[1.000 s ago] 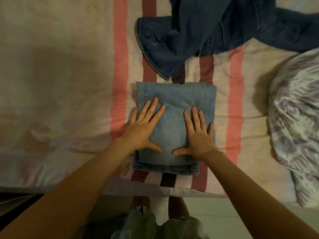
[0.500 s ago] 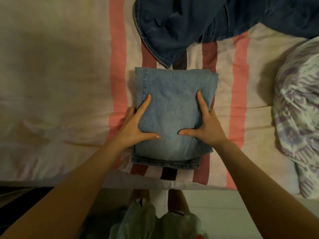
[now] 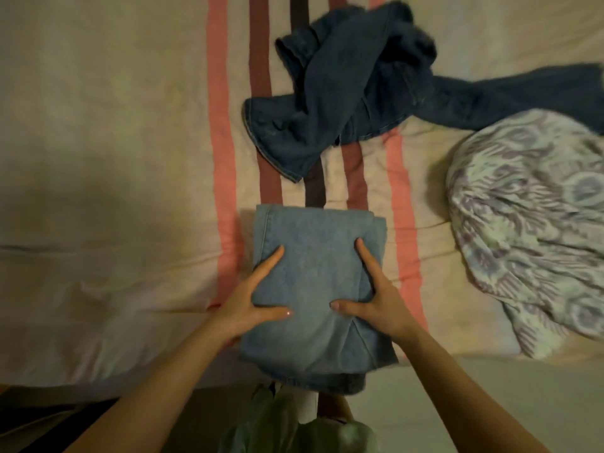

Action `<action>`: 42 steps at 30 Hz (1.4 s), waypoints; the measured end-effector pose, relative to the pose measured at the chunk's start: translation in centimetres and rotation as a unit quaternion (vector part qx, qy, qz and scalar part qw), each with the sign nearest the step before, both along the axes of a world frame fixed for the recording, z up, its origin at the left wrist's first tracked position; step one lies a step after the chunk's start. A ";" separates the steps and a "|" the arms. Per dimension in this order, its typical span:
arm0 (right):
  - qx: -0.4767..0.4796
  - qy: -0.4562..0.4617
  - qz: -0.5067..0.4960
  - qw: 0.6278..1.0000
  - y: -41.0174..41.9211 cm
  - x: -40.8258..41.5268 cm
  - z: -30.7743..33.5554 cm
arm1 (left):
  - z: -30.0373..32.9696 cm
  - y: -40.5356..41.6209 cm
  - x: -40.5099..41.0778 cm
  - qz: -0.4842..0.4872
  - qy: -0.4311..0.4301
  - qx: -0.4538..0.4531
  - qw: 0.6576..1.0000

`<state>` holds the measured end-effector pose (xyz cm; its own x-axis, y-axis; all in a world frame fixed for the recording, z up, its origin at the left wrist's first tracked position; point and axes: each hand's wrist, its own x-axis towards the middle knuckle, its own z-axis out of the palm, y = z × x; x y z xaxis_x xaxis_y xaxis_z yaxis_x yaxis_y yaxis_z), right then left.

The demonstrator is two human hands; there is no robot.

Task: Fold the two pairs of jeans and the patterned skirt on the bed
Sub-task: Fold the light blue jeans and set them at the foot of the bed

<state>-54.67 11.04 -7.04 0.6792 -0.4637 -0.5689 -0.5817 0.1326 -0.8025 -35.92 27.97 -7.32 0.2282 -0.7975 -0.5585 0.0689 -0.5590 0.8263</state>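
So the folded light jeans [image 3: 313, 289] have gone from being patted flat to being picked up. A second ago both hands lay palm-down on top with straight fingers, pressing the bundle into the bed [image 3: 98, 158]. Now the left hand [image 3: 251, 305] and right hand [image 3: 376, 302] have slid out to the two sides, thumbs across the top and the other fingers tucked underneath where I can't see them, so they're clamped on the bundle rather than resting on it. The near end of the bundle now hangs out past the bed's edge toward the person, when before it sat fully on the striped sheet, so it looks lifted or dragged back a bit. Can't tell whether the far end is off the mattress or not.

What that means, as far as I can judge: pair one is done and is about to be parked somewhere, probably off to one side. Two things left. The dark jeans [image 3: 353, 99] are in a crumpled heap further up the bed, one leg trailing off to the right, not folded at all. The patterned skirt [image 3: 529, 223] is bunched up at the right edge, also untouched. So roughly a third of the way through.
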 end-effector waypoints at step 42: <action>-0.371 0.031 -0.442 0.817 -6.1 -60.4 43.4 | 40.9 -30.7 -55.1 -0.411 -0.078 -0.365 0.832</action>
<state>-115.06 4.93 36.32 -0.1257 -0.9896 0.0696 -0.5649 0.0138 -0.8250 -91.05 -2.71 33.58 -0.5368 -0.8341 0.1273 -0.2294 0.2895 0.9293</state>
